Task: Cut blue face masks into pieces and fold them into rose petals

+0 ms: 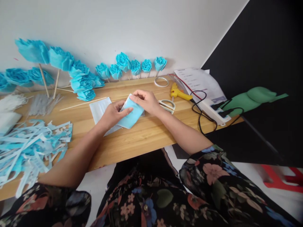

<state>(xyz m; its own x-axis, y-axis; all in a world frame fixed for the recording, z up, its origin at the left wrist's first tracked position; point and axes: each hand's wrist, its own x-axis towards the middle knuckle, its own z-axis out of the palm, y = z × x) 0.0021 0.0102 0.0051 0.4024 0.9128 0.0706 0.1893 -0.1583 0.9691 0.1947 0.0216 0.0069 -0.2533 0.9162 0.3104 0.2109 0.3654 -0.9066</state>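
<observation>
Both my hands hold a folded light-blue sheet (pixel 131 118) just above the wooden table (pixel 132 142). My left hand (pixel 115 114) grips its left side, thumb stretched across the top face. My right hand (pixel 146 100) pinches the sheet's upper edge with bent fingers. A whitish sheet (pixel 99 108) lies flat under and to the left of the blue one.
Blue paper flowers on sticks (pixel 127 64) lean along the wall. A heap of cut blue and white strips (pixel 30 145) lies at the left. Scissors (pixel 167 105), a yellow glue gun (pixel 180 93), a tape roll (pixel 161 81) and a power strip (pixel 214 110) with cables sit to the right.
</observation>
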